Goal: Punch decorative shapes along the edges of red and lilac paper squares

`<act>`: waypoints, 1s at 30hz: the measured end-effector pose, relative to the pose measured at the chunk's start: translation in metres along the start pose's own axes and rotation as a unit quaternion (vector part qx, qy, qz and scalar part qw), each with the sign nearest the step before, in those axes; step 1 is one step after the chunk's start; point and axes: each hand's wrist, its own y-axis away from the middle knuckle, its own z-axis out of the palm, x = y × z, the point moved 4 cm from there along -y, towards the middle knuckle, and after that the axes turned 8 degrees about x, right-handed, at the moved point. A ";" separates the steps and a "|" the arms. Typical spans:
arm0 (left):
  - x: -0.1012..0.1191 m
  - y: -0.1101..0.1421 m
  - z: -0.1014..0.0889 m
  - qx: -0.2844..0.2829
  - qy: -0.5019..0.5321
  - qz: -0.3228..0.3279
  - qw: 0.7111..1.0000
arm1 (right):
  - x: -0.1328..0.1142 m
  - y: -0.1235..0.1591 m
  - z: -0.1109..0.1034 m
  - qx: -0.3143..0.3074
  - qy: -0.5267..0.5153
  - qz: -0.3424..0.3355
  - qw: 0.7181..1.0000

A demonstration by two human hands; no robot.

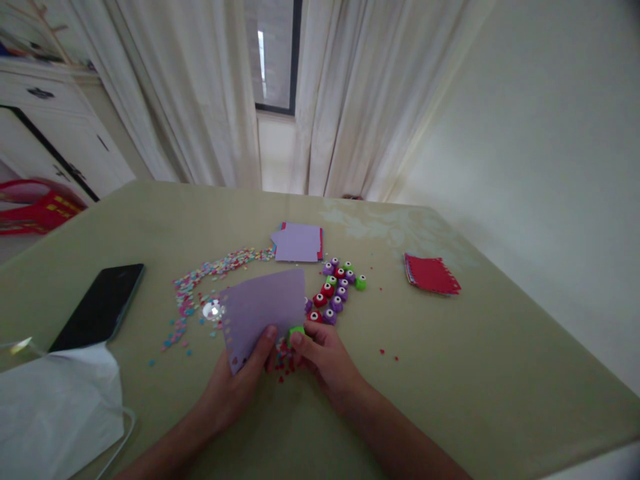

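Note:
My left hand [245, 373] is closed on a sheet of purple paper [265, 307], thumb on its face. Small cut-outs run along the paper's left edge and lower corner. In my right hand [325, 353] is a small green craft punch [296, 332], pinched between thumb and fingers at the paper's right edge. Whether the paper sits inside its slot is hidden. Red confetti [285, 360] lies under the hands. Just beyond the right hand stand several red, purple and green punches [327, 290], each with an eye-like white dot.
A stack of coloured paper [299, 243] lies at the back, and red-topped paper squares [433, 275] at right. Pastel confetti [210, 268] trails across the left, near a shiny round piece [213, 309]. A phone [103, 303] and a white face mask [60, 413] lie at far left.

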 end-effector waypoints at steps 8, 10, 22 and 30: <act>-0.006 -0.004 0.003 -0.022 -0.005 -0.014 1.000 | 0.007 -0.001 -0.003 0.001 0.001 0.015 1.000; -0.006 -0.004 0.003 -0.026 -0.002 -0.020 0.999 | 0.007 0.000 -0.003 0.009 0.002 0.020 1.000; -0.008 -0.002 0.004 -0.040 -0.006 -0.032 0.999 | 0.002 0.003 0.004 -0.006 -0.034 0.028 0.999; -0.004 -0.001 0.005 -0.035 0.012 -0.038 0.999 | -0.007 0.005 0.008 -0.047 -0.019 -0.024 0.998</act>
